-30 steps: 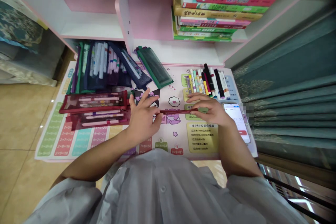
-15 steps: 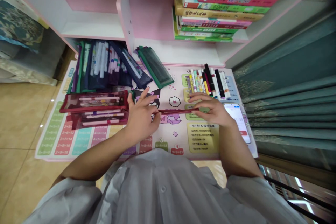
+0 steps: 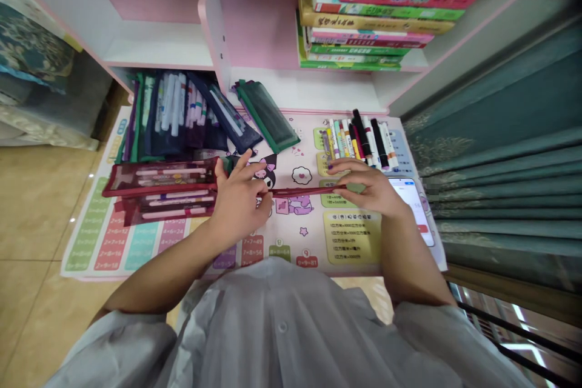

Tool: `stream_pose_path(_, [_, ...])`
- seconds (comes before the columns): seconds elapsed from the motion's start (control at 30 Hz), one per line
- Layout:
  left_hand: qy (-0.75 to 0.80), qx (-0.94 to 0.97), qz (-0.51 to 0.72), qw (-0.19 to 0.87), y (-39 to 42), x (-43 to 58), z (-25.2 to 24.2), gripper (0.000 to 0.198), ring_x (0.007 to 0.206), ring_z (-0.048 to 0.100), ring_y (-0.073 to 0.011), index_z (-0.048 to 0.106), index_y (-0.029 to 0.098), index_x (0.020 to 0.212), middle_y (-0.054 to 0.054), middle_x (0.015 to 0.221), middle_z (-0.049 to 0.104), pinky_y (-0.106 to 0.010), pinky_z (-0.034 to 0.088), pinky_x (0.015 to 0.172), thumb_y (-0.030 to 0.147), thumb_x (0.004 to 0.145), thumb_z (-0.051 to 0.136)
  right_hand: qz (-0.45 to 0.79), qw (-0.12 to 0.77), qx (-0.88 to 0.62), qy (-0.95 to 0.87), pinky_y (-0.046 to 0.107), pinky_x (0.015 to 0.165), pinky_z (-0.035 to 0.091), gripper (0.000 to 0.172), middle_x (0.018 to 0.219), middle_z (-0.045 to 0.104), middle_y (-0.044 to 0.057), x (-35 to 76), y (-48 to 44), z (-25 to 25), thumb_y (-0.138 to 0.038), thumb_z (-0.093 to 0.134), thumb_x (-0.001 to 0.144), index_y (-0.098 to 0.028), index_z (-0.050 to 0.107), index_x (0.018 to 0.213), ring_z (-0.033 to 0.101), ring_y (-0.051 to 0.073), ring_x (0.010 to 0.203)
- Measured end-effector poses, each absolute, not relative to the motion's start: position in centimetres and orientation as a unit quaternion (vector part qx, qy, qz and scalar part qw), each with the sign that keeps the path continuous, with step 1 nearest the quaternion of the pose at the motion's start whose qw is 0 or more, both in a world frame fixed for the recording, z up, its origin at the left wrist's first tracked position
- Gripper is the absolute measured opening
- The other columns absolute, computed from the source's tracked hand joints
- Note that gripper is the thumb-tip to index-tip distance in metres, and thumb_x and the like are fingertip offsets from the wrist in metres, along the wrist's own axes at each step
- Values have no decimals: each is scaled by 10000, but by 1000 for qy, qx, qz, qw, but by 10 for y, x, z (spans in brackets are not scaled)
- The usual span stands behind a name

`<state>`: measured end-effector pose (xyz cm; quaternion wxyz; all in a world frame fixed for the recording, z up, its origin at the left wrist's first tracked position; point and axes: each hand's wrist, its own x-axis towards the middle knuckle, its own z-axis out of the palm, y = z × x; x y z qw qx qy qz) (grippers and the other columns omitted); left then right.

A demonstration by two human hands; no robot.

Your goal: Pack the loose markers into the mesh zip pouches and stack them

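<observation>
A dark red pencil pouch (image 3: 304,191), seen edge-on as a thin strip, stretches between my hands above the desk mat. My left hand (image 3: 243,197) pinches its left end between thumb and finger, with the other fingers spread. The right end is pinched in my right hand (image 3: 370,189). Whether the pouch holds anything cannot be seen from this angle. Beside my left hand lie red mesh pouches (image 3: 159,189) with pens inside, partly covered by that hand. A row of loose markers (image 3: 361,142) lies just beyond my right hand.
Navy, green and purple mesh pouches (image 3: 177,115) full of markers are piled at the back left. A green mesh pouch (image 3: 268,118) leans at the shelf's edge. A phone (image 3: 413,212) lies right of my right hand. Stacked books (image 3: 373,24) stand on the shelf.
My left hand has shifted slightly to the left, and the red pouch between my hands now shows a little longer. Both hands keep their pinch on it.
</observation>
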<state>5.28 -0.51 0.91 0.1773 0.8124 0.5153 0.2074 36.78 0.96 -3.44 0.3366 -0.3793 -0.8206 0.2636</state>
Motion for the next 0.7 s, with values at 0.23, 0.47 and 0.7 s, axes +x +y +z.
stream_pose_path(0.23, [527, 809, 189, 178, -3, 50, 15, 187, 1397, 403, -359, 626, 199, 608, -53, 1253, 675, -717, 75, 1134, 215, 781, 558, 262, 339, -381, -820, 511, 988, 527, 23, 1096, 706, 64, 369, 10, -34, -240, 705, 824, -263, 706, 829, 629, 279, 1152])
stream_pose_path(0.47, [534, 807, 183, 174, -1, 47, 16, 192, 1377, 425, -367, 621, 193, 592, -53, 1233, 681, -714, 84, 1139, 223, 769, 553, 256, 335, -387, -820, 499, 985, 531, 29, 1092, 704, 64, 371, 10, -33, -231, 701, 824, -260, 701, 819, 628, 273, 1155])
stream_pose_path(0.7, [538, 809, 171, 161, 0, 44, 18, 182, 1379, 424, -366, 606, 191, 590, -67, 1227, 682, -723, 81, 1138, 210, 760, 546, 247, 331, -394, -821, 488, 989, 531, 20, 1096, 707, 58, 372, 9, -33, -241, 697, 828, -260, 704, 829, 626, 265, 1155])
